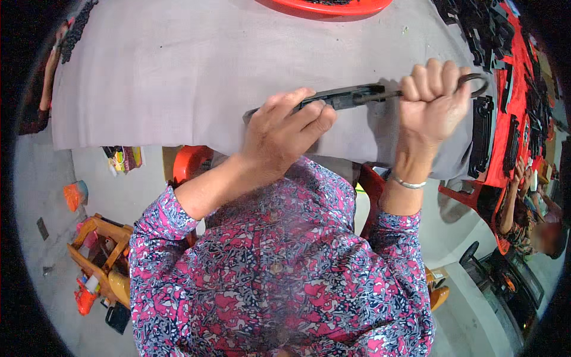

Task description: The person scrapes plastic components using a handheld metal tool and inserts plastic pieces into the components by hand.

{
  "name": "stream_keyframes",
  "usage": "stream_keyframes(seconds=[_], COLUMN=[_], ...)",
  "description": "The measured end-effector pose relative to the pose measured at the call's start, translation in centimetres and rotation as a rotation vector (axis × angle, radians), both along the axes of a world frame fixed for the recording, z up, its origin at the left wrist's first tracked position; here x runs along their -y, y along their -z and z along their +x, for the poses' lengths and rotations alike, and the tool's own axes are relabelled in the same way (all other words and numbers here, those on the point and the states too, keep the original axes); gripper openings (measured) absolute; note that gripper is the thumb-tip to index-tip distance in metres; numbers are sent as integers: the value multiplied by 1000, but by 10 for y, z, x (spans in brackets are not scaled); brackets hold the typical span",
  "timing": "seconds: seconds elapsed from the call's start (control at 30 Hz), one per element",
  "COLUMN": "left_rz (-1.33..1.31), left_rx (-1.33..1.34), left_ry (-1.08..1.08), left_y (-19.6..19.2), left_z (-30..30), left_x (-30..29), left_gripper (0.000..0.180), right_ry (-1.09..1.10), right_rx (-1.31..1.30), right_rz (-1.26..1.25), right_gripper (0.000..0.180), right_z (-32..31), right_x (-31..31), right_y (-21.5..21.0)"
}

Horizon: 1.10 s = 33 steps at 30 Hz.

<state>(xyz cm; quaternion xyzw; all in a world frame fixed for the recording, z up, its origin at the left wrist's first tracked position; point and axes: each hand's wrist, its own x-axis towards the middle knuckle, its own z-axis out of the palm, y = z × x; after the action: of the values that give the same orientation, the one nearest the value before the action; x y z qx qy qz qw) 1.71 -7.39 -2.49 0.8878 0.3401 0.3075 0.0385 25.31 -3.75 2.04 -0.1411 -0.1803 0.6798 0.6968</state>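
black part [348, 97] at 12 o'clock from the torso [279, 256], over the table [160, 101]; tool [474, 77] at its 3 o'clock end
left hand [288, 125] grips part, right hand [435, 98] clenched round tool. my take: brace part firmly, work tool in line with it, left hand clear of the tip. red tray [324, 13] at 12, partly out of view: small dark bits [331, 2] inside, kind unclear.

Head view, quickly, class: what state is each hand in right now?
Left hand: closed, holding a long black part.
Right hand: closed around a loop-handled tool.
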Motion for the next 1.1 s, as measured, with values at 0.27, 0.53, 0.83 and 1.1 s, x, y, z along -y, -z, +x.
stream_keyframes(seconds=[0.27, 0.53, 0.83, 1.1], left_rz=[-103, -196, -78, -84], left_rx=[4, 2, -19, 141], left_ry=[6, -90, 61, 86], left_y=[-8, -12, -4, 1], left_z=[-20, -41, -32, -27], left_x=[-10, -22, -78, -73], left_gripper=[33, 38, 43, 44], right_ry=[157, -101, -269, -82], right_rx=[1577, 1988, 1766, 1282], right_rz=[-181, -26, -127, -474], right_gripper=[37, 38, 28, 41], right_z=[15, 11, -39, -41], right_x=[0, 26, 64, 73], right_y=[-9, 20, 4, 1])
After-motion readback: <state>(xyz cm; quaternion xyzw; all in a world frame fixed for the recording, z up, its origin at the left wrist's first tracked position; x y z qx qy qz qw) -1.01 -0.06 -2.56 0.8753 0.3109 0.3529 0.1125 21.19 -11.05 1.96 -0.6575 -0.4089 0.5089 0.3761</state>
